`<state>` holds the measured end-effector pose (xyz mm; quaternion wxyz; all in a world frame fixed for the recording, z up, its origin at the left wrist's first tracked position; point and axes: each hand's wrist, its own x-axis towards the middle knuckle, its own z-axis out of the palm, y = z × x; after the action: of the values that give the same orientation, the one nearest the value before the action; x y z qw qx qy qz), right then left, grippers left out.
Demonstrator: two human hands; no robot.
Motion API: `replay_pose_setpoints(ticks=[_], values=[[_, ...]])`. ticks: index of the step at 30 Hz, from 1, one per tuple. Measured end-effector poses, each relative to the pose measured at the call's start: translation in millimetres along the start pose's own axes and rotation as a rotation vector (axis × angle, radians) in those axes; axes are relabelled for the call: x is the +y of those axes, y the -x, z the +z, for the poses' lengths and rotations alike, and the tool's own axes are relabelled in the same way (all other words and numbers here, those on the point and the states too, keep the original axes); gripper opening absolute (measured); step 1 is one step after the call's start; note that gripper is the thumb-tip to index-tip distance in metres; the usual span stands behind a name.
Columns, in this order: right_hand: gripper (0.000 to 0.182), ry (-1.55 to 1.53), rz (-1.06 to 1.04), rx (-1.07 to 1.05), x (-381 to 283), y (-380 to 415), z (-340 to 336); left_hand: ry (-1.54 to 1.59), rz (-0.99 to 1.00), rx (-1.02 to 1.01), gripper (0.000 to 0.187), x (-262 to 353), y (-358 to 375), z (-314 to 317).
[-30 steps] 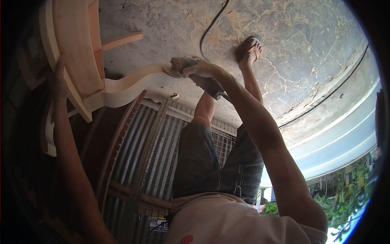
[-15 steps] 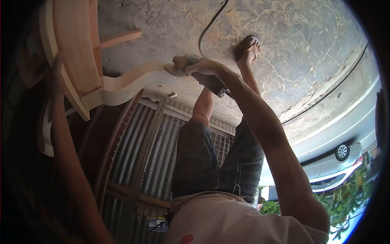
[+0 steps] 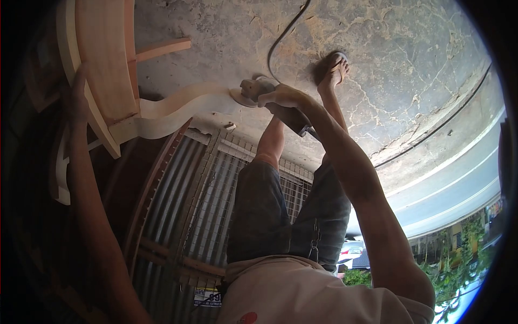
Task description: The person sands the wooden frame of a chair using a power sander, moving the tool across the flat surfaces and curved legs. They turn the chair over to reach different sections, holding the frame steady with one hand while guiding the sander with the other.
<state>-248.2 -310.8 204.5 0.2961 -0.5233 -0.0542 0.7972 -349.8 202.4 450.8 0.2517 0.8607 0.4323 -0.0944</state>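
My right hand (image 3: 283, 97) is wrapped around the grey body of an angle grinder (image 3: 291, 119). Its round sanding disc (image 3: 244, 98) meets the end of a curved pale wooden leg (image 3: 186, 102), touching it or very close. This leg joins a wooden furniture frame (image 3: 102, 59) with a broad curved panel. At the left, in shadow, my left hand (image 3: 77, 102) grips the frame's pale edge board; some of its fingers are hidden in the dark.
A dark power cord (image 3: 280, 40) runs over the cracked concrete floor (image 3: 388, 70). A reddish wooden strip (image 3: 164, 48) sticks out from the frame. Corrugated metal sheets (image 3: 167, 200) and wire mesh (image 3: 224, 173) stand behind my legs. A road (image 3: 458, 200) lies at the right.
My right hand and the grinder have shifted slightly right, toward the leg's tip. The left hand stays on the frame. The silver car at the right has left that spot.
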Motion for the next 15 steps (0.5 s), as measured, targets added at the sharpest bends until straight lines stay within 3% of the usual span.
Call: replay_pose_setpoints(ticks=[3,9,15], values=[[0.069,-0.044,0.095,0.033,14.3,2.9,-3.0,0.059,-0.001,0.008,0.059,10.9,3.0,5.3],[0.065,-0.140,0.017,-0.035,-28.9,-34.9,4.7,0.043,0.036,0.068,0.067,13.8,4.1,9.9],[0.058,-0.107,0.115,-0.038,-26.5,-83.2,5.8,0.093,-0.036,0.004,0.072,11.5,2.7,6.5]])
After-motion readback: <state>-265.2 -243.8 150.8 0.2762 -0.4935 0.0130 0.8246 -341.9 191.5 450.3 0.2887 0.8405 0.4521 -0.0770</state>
